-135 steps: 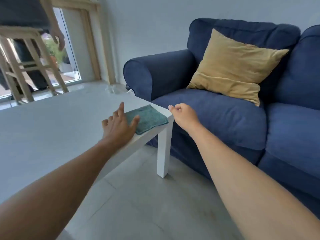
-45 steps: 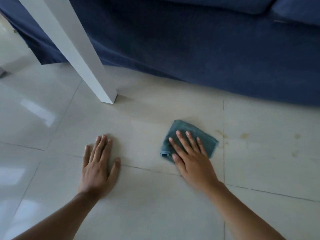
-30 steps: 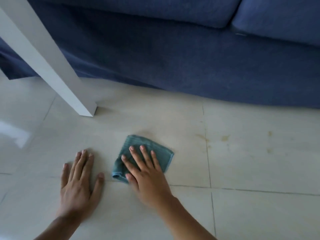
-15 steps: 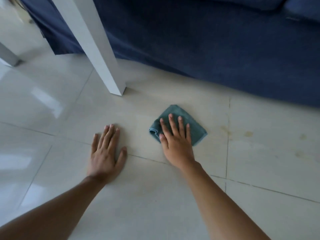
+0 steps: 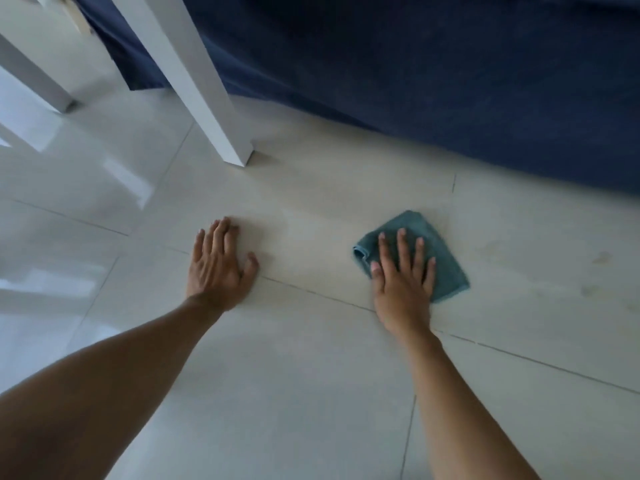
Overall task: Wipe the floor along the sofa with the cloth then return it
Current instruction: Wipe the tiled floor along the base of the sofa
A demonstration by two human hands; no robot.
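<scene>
A folded teal cloth (image 5: 446, 258) lies flat on the pale tiled floor (image 5: 311, 393), a short way in front of the dark blue sofa (image 5: 415, 81). My right hand (image 5: 403, 282) presses down on the cloth with fingers spread, covering its near left part. My left hand (image 5: 220, 268) rests palm-down on the bare tile to the left of the cloth, fingers apart and holding nothing.
A white table leg (image 5: 204, 98) stands on the floor beyond my left hand, with a second white leg (image 5: 38, 81) at the far left. Faint yellowish stains (image 5: 602, 259) mark the tile to the right of the cloth.
My right hand has slid the cloth to the right along the sofa front, away from my left hand. The left hand stays planted on the tile.
</scene>
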